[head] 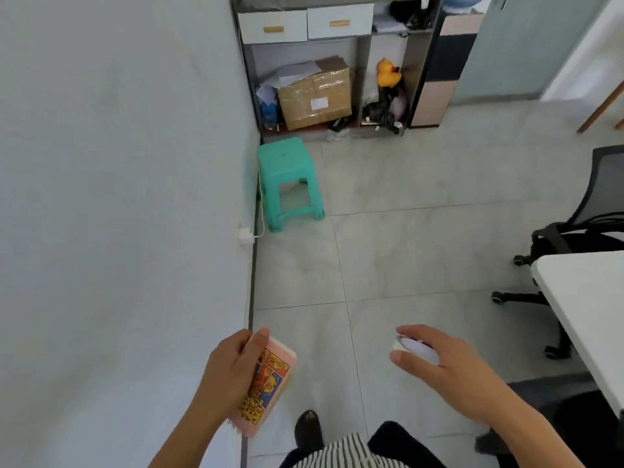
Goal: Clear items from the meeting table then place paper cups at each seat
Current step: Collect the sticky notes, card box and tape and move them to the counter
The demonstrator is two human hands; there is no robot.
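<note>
Grey floor tiles (405, 251) lie open ahead, wall (118, 197) close on the left, white counter (587, 319) edge on the right. Left hand (226, 373) wraps its grip round a pink cartoon-printed pack (270, 383); right hand (435, 363) curls over a small white roll (417, 349). Far off, a green stool (287, 177) hugs the wall before a shelf unit (337, 62); an office chair (574, 238) sits right.
</note>
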